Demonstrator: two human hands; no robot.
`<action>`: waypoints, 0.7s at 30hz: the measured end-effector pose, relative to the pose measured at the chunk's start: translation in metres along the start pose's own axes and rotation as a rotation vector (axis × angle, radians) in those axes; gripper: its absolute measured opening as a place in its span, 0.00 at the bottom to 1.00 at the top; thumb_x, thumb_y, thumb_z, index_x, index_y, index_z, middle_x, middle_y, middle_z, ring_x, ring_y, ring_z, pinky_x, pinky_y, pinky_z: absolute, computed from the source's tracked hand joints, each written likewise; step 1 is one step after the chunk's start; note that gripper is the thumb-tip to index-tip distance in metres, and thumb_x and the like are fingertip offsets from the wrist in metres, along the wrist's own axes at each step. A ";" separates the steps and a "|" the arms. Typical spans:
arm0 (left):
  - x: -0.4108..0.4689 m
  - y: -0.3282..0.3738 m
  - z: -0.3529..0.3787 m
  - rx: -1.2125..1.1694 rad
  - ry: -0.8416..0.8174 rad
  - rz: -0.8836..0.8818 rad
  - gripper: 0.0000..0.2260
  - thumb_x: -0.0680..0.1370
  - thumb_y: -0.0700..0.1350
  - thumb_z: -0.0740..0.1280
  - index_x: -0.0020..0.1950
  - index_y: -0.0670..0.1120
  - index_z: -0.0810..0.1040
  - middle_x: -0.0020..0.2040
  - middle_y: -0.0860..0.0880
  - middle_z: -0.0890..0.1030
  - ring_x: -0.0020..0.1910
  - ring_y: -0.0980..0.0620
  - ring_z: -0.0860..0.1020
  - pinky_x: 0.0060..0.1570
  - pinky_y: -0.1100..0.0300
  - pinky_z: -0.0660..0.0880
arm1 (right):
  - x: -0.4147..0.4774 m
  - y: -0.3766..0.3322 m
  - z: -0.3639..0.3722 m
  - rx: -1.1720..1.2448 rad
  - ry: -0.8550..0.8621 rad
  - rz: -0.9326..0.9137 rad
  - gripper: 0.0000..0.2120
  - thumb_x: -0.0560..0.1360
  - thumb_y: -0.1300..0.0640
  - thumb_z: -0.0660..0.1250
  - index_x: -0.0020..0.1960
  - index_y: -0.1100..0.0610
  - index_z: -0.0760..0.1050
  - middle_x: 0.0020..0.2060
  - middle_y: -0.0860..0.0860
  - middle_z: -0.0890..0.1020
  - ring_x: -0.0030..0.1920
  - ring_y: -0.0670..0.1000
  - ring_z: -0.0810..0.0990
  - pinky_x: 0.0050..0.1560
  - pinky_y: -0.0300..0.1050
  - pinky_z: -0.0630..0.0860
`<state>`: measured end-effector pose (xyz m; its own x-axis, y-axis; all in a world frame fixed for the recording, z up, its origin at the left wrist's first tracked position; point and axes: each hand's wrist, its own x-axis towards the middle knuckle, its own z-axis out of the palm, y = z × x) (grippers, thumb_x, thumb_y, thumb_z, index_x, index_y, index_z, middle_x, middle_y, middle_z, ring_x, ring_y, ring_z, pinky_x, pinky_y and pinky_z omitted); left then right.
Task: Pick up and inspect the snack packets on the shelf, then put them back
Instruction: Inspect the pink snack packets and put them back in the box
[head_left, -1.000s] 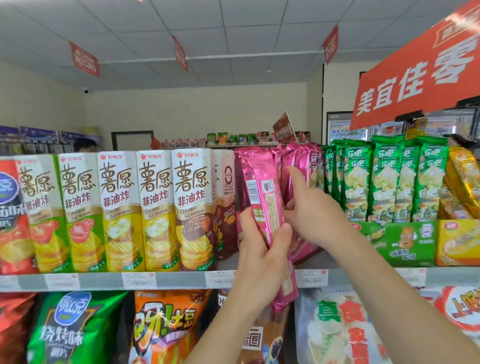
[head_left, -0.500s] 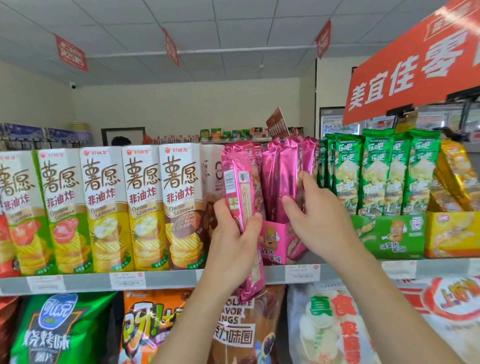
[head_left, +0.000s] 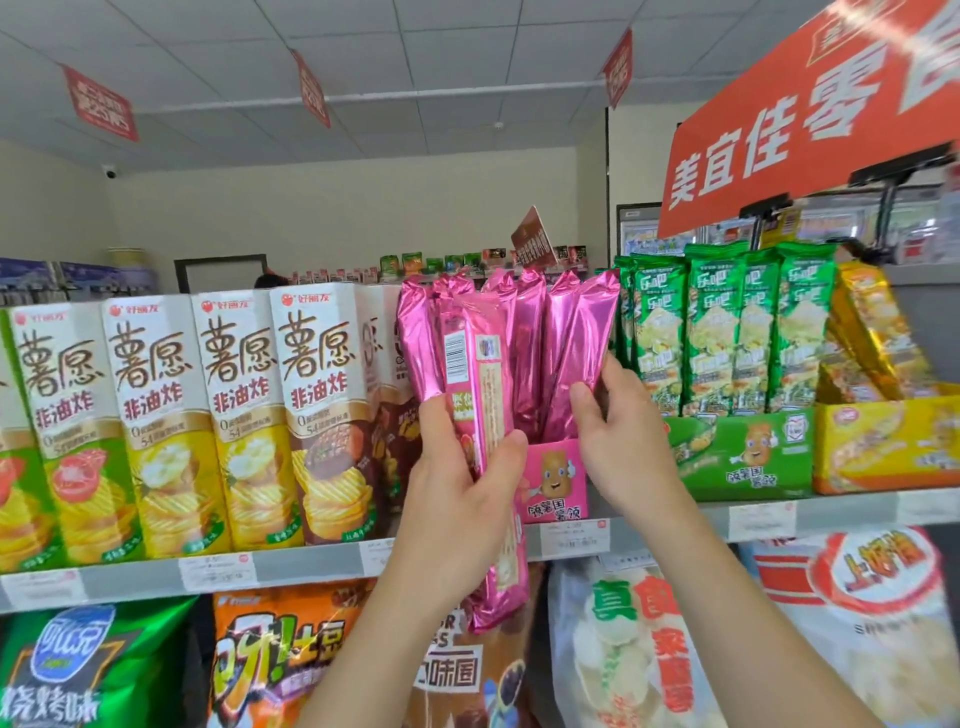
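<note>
Head view: left hand (head_left: 457, 499) is clamped round the lower half of one pink packet (head_left: 483, 374), thumb on the front edge, fingers wrapped behind. The packet is upright, barcode side to camera, held out in front of the shelf (head_left: 311, 564), with its bottom end hanging below the shelf rim. Right hand (head_left: 623, 447) is at 3 o'clock of it, thumb on the front and fingers curled round the right edge of the row (head_left: 566, 332) of pink packets standing in the box (head_left: 556, 478). The row leans a little toward 1 o'clock.

Looks like the put-back step, or the end of the inspection; cannot tell if a free slot sits behind the held packet.

To do it well:
- Right hand holds the row toward 3 o'clock to open a slot
- Left hand raises the packet until its bottom end clears the box lip, then slides it down upright at the row's 9 o'clock side
- Foil looks slick and thin, so grip lightly and don't crush it

Watch the chip boxes (head_left: 234, 415) close at 9 o'clock and the green packets (head_left: 717, 332) just beside the right fingers at 3 o'clock — easy to knock
</note>
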<state>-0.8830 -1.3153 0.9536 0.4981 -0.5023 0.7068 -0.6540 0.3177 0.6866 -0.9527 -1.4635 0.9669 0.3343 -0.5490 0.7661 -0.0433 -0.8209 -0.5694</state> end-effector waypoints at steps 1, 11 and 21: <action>-0.003 0.002 0.000 0.009 0.004 0.003 0.10 0.79 0.48 0.66 0.56 0.57 0.66 0.44 0.59 0.82 0.39 0.56 0.83 0.38 0.59 0.80 | -0.003 -0.001 0.000 -0.043 0.017 -0.016 0.20 0.82 0.55 0.57 0.73 0.57 0.63 0.57 0.54 0.77 0.58 0.54 0.75 0.57 0.49 0.71; 0.016 0.047 0.021 0.174 0.030 0.217 0.13 0.77 0.49 0.65 0.57 0.54 0.63 0.40 0.57 0.80 0.32 0.58 0.79 0.29 0.62 0.75 | -0.004 -0.004 -0.008 0.062 0.044 0.015 0.16 0.80 0.58 0.62 0.68 0.54 0.71 0.47 0.50 0.84 0.45 0.52 0.82 0.48 0.55 0.78; 0.045 0.027 0.028 0.106 -0.100 0.026 0.12 0.79 0.48 0.65 0.56 0.47 0.64 0.37 0.54 0.77 0.28 0.60 0.74 0.30 0.63 0.72 | -0.009 -0.008 -0.007 -0.040 0.041 -0.037 0.10 0.81 0.58 0.58 0.61 0.56 0.70 0.39 0.54 0.82 0.38 0.58 0.80 0.40 0.56 0.76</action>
<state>-0.8939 -1.3517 0.9991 0.4246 -0.5739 0.7003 -0.7251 0.2476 0.6426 -0.9623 -1.4535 0.9665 0.2980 -0.5234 0.7983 -0.0697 -0.8460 -0.5286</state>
